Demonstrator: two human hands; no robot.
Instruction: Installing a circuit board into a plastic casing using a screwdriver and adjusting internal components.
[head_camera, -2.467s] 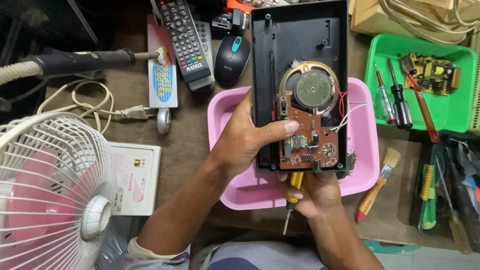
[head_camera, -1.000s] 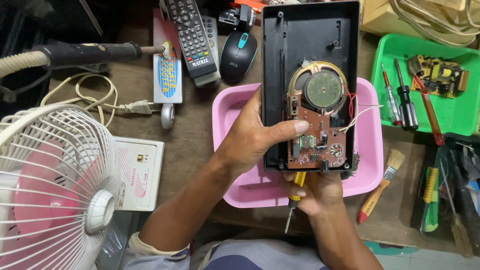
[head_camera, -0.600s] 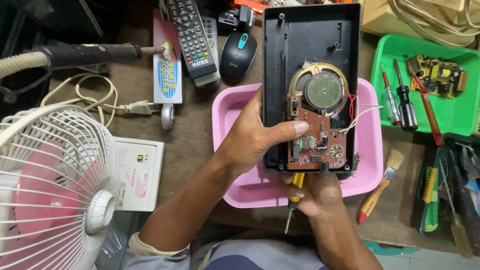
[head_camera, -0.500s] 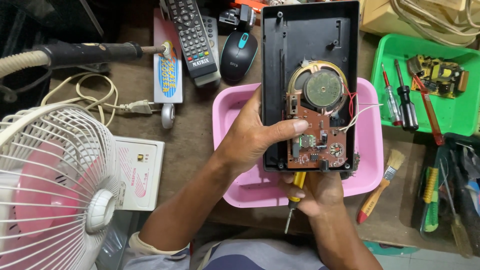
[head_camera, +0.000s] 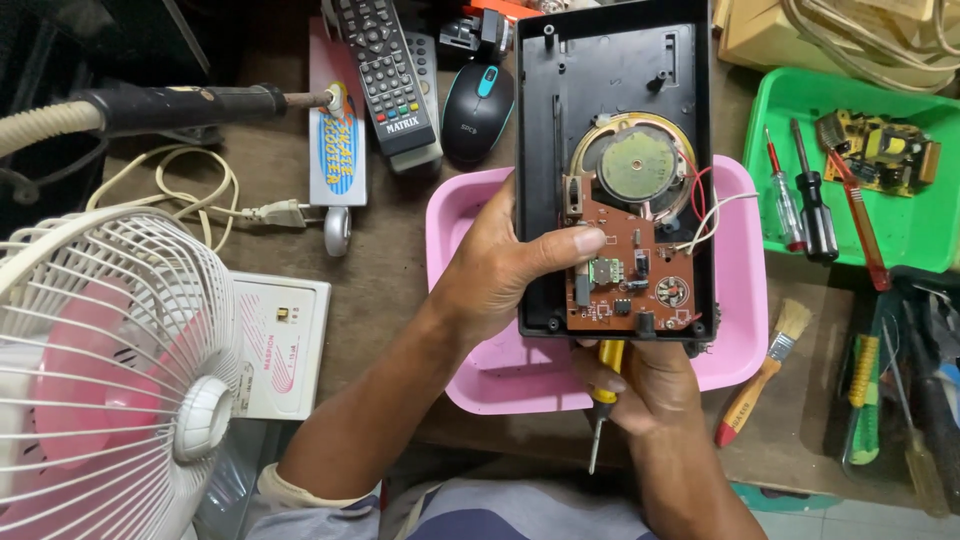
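L hand (head_camera: 500, 270) grips open black radio case (head_camera: 610, 150) over pink tray (head_camera: 455, 230), thumb on brown PCB (head_camera: 625, 270). R hand (head_camera: 645, 385) below case, fist round yellow screwdriver (head_camera: 603, 395), tip pointing away. Step: prob. freeing PCB; next needs driver flipped to screw.

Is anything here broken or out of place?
The black radio case lies open, its brown circuit board and speaker bare, loose red and white wires looping out. The left hand steadies it; the right hand grips a yellow screwdriver.
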